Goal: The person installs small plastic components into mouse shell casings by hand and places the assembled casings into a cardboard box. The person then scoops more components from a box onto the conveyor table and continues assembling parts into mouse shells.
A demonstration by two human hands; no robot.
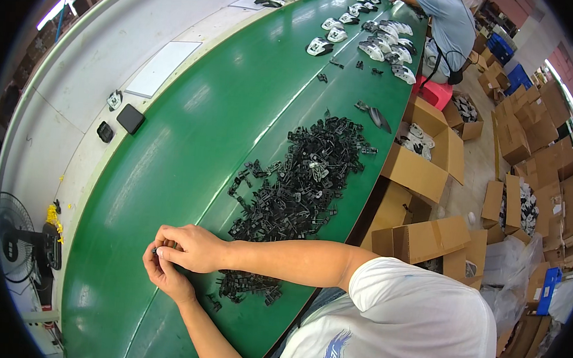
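Note:
Over the green tabletop (pixel 192 129), my two hands meet at the left of the picture. My left hand (pixel 168 282), on the arm from the lower edge, has its fingers closed around a small dark piece (pixel 156 251). My right hand (pixel 195 247) is closed too, its thumb and fingertips pressed to the same piece. Fingers hide most of it, so its shape does not show. Beside and beneath my right forearm spreads a large heap of small black plastic parts (pixel 292 186), with a few loose ones near its edges.
Several white-and-black shells (pixel 388 38) lie at the far end, near a person in a blue shirt (pixel 451 25) by a pink stool (pixel 435 93). Open cardboard boxes (pixel 416 169) line the table's right edge. A black fan (pixel 14 246) stands at left.

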